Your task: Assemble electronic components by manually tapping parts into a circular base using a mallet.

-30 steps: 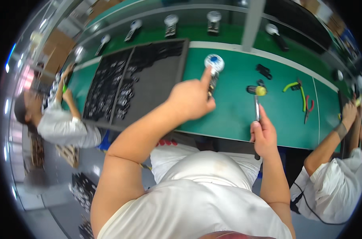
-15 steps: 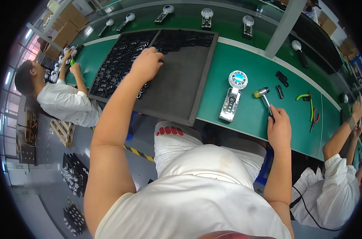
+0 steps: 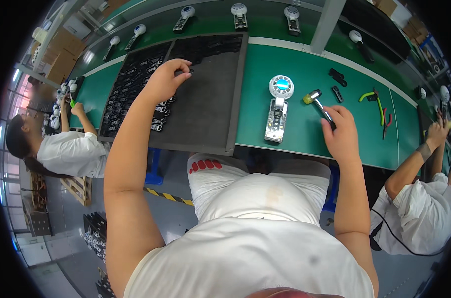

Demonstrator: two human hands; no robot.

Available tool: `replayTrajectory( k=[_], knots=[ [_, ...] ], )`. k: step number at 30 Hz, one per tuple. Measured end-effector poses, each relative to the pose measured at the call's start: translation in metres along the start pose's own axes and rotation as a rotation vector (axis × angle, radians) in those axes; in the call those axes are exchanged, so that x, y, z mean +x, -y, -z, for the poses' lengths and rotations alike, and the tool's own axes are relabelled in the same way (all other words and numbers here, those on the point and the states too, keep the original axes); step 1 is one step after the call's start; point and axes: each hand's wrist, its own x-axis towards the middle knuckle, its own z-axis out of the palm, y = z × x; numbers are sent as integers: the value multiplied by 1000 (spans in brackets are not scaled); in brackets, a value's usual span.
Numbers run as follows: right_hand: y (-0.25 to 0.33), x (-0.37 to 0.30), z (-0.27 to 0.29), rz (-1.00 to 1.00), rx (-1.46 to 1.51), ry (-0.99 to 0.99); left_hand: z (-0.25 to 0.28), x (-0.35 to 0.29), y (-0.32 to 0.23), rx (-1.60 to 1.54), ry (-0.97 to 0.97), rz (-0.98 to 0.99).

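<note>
Black parts (image 3: 125, 92) fill the left of the tray (image 3: 208, 111) at my 11 o'clock; my left hand (image 3: 167, 80) hovers there, fingertips drawn together, but I cannot tell whether they hold one. My right hand (image 3: 342, 130) loosely grips the hammer (image 3: 313, 96) at 1 o'clock. The fan (image 3: 276, 118) lies on the worktop (image 3: 302, 141) at 12. This looks like part-picking; next seems to need one secure pinch.

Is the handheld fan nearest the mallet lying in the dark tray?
No, the handheld fan lies on the green tabletop, right of the dark tray.
</note>
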Motion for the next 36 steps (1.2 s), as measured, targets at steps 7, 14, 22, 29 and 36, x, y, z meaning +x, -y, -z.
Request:
replayTrajectory(
  k=[7, 14, 22, 29, 36],
  knots=[
    [63, 34, -20, 287, 436, -36, -58, -9, -98, -1291, 214, 149],
    [85, 46, -40, 481, 511, -64, -111, -24, -143, -1862, 452, 162],
    [68, 32, -27, 458, 475, -102, -111, -22, -165, -1581, 372, 173],
    [38, 16, -19, 306, 399, -74, -105, -40, -174, -144, 183, -298],
    [36, 11, -22, 273, 352, 46, -120, -35, -191, -127, 128, -332]
  ],
)
